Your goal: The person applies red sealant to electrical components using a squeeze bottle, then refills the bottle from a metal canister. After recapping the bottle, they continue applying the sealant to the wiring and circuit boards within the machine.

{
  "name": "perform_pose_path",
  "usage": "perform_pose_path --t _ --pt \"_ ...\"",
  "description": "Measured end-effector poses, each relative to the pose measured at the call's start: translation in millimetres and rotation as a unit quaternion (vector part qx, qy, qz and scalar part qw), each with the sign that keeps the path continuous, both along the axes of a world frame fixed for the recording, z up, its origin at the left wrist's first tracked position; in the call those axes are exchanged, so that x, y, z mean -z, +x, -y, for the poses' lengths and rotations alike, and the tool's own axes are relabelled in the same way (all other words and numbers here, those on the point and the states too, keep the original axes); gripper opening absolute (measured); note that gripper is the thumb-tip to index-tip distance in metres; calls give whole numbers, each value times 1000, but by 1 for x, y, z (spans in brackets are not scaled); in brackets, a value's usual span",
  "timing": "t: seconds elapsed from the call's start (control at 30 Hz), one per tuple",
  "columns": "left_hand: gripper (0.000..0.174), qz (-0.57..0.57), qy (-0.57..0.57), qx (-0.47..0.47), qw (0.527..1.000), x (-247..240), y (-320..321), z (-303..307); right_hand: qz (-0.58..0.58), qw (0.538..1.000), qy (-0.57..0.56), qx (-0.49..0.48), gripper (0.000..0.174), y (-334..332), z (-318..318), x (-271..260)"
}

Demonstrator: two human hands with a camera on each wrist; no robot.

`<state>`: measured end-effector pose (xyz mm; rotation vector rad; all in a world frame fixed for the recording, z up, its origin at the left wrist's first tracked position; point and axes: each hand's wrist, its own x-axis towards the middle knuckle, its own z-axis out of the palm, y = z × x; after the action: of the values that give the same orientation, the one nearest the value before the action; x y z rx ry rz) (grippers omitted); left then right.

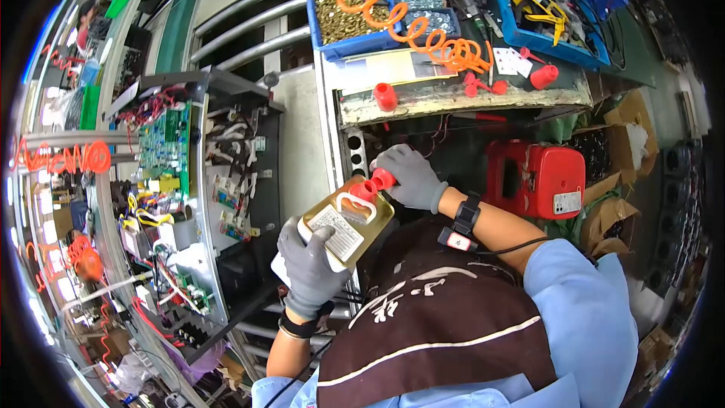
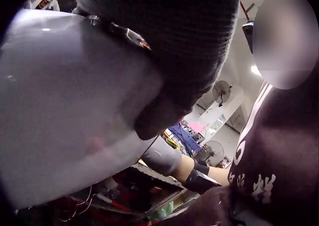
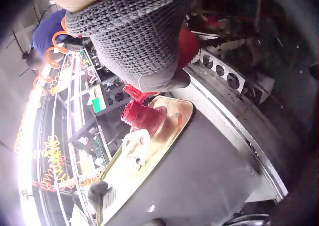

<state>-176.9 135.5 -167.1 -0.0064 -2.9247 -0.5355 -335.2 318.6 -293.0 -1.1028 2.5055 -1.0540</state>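
My gloved left hand (image 1: 306,268) grips a rectangular metal tin (image 1: 374,238), its thumb lying over the white label on top. The tin is tilted, with a white handle (image 1: 355,208) and a red spout (image 1: 363,192) on its gold top. In the left wrist view the tin's grey side (image 2: 75,111) fills much of the picture beside the dark glove. My gloved right hand (image 1: 408,174) holds a small red bottle (image 1: 384,179) whose threaded neck (image 3: 133,92) is right at the spout (image 3: 142,116). The glove hides most of that bottle in the right wrist view.
On the bench edge stand another red bottle (image 1: 385,97), a lying one (image 1: 544,76) and red caps (image 1: 473,85). Behind are a bin of brass screws (image 1: 340,19) and an orange coiled hose (image 1: 423,30). A red canister (image 1: 544,174) is below; an electronics chassis (image 1: 181,151) is left.
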Motion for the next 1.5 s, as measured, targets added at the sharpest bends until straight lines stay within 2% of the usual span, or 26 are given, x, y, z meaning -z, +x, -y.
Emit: perform_pose_path --t 0.3,0.5,1.0,1.5 --pt "68 70 -54 17 996 9 -34 -38 -45 996 75 16 39 -9 -28 25" --pt "69 106 -91 18 990 26 -49 -55 -40 996 77 25 40 -11 -37 55" --pt "70 144 -136 23 980 47 -70 -77 23 996 83 25 41 -15 -41 102" --pt "71 166 -155 26 974 55 -76 -82 86 994 58 38 41 -15 -40 117"
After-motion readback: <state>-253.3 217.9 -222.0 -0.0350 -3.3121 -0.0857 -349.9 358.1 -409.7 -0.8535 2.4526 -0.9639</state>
